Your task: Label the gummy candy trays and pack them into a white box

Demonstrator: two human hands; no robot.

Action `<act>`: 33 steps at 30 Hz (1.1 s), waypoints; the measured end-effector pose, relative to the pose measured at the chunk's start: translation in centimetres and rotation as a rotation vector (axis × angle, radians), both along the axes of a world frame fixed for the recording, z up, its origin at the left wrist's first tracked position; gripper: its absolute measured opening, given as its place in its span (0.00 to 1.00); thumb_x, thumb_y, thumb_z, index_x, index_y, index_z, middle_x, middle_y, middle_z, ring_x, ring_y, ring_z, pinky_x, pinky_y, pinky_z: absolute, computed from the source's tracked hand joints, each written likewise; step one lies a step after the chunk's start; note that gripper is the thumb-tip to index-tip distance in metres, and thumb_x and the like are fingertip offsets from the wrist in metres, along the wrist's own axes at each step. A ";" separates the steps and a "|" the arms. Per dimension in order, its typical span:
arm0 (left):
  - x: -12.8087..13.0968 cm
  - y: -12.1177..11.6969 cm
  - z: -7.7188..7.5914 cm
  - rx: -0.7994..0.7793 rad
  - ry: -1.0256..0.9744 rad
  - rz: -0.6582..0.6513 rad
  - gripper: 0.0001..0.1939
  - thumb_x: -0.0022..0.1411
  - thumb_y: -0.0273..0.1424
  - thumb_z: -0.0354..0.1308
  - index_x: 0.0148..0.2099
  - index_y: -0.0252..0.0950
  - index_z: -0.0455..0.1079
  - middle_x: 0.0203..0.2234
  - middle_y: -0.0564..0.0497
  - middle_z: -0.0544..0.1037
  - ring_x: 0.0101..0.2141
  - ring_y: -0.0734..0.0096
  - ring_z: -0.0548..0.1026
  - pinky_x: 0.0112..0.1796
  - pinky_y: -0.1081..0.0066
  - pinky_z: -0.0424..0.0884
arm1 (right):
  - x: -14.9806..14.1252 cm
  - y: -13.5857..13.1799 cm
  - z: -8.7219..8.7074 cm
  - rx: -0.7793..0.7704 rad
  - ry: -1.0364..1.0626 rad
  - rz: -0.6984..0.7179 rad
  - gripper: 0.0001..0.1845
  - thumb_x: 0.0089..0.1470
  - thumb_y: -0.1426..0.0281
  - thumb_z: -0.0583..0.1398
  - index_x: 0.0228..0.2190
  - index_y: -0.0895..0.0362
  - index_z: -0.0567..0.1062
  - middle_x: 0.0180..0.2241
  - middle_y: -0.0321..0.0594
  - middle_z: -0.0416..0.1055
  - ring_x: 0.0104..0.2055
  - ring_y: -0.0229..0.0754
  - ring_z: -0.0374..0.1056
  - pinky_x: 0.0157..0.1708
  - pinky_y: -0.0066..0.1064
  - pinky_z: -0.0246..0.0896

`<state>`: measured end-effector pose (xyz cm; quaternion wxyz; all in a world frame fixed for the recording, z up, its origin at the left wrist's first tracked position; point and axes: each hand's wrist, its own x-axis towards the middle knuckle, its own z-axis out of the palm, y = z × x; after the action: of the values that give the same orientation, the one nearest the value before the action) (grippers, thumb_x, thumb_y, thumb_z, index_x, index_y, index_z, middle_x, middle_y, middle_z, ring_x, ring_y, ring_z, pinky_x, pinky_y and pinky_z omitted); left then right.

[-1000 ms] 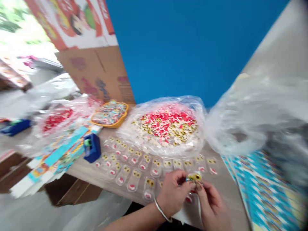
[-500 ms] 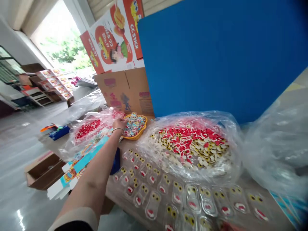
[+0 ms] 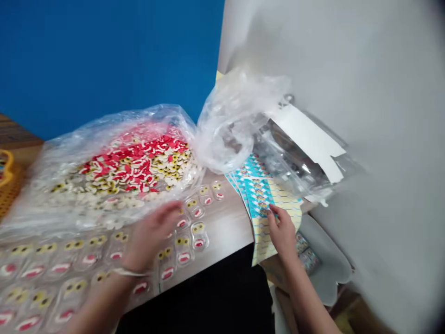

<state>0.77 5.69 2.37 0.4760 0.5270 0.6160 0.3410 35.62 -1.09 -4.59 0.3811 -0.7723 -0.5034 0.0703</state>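
A wood-grain tabletop (image 3: 229, 227) crosses the view at a slant, its front edge beside the person's black clothing (image 3: 205, 292). The left hand (image 3: 153, 234), blurred, is above the rows of clear packs (image 3: 184, 250); whether it grips anything I cannot tell. The right hand (image 3: 283, 232) is nearer to the printed sheets (image 3: 259, 199), which lie at the tabletop's right end, ahead and to the left of its fingertips. Thumb and fingers are close together at the blue band; whether they pinch paper is unclear. That band runs away from the person, and the yellow near corner seems to jut past the front edge. Wood shows between packs and sheets. Beyond, crumpled clear plastic (image 3: 222, 139) crowds the sheets' far side, and a blue panel (image 3: 104, 55) stands behind.
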 end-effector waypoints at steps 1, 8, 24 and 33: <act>3.7 -1.2 -1.2 -0.078 -0.120 -0.121 0.13 0.54 0.36 0.63 0.43 0.42 0.76 0.40 0.50 0.82 0.42 0.59 0.77 0.49 0.59 0.70 | 0.5 -0.1 -0.8 -0.006 -0.045 0.016 0.20 0.58 0.59 0.55 0.43 0.60 0.76 0.43 0.52 0.75 0.46 0.52 0.68 0.50 0.46 0.62; 22.1 -4.5 -8.4 -0.307 -0.329 -0.193 0.19 0.42 0.22 0.68 0.40 0.37 0.73 0.28 0.51 0.79 0.28 0.69 0.75 0.35 0.70 0.69 | -0.7 -0.3 -2.2 -0.032 -0.084 0.000 0.19 0.59 0.64 0.54 0.46 0.62 0.74 0.46 0.56 0.72 0.50 0.56 0.65 0.52 0.49 0.57; 20.7 -2.9 -7.4 -0.276 -0.464 -0.104 0.07 0.46 0.27 0.65 0.31 0.34 0.74 0.21 0.56 0.73 0.25 0.76 0.69 0.30 0.75 0.64 | -0.9 0.3 -0.7 0.034 0.262 0.460 0.09 0.60 0.66 0.58 0.40 0.52 0.76 0.39 0.43 0.74 0.43 0.46 0.69 0.44 0.39 0.65; 20.3 -3.1 -7.1 -0.323 -0.582 -0.052 0.12 0.44 0.30 0.66 0.35 0.34 0.76 0.25 0.54 0.75 0.27 0.75 0.70 0.32 0.74 0.65 | -1.7 1.6 -0.2 -0.022 0.551 0.268 0.11 0.57 0.61 0.58 0.30 0.55 0.75 0.25 0.37 0.72 0.27 0.41 0.66 0.29 0.31 0.63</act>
<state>21.07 2.60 -4.72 0.7178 0.3407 0.4866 0.3632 33.89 0.52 -4.78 0.4822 -0.6548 -0.4778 0.3323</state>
